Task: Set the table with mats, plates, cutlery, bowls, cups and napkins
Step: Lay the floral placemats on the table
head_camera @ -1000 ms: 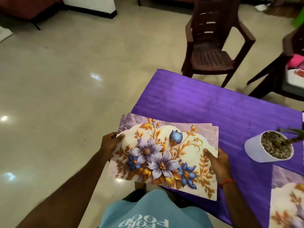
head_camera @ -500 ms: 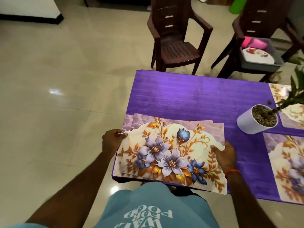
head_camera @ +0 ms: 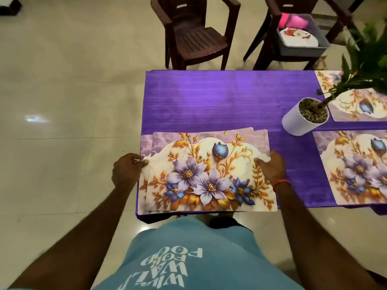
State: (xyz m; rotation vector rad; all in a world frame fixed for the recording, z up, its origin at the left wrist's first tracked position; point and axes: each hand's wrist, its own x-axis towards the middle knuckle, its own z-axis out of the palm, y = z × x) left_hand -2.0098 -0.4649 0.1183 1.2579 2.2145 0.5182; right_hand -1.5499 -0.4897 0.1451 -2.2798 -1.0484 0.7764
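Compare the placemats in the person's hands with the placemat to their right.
The held placemats are a fanned stack, held by the left hand and right hand; the right placemat is single and untouched. The stack sits at the tablecloth's left end; the single one beside the plant pot. Both share one floral print.

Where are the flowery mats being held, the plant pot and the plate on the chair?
stack of mats (head_camera: 209,172): head view, on the middle of the top mat.
plant pot (head_camera: 297,124): head view, on its white side wall.
plate (head_camera: 330,40): head view, on its white middle.
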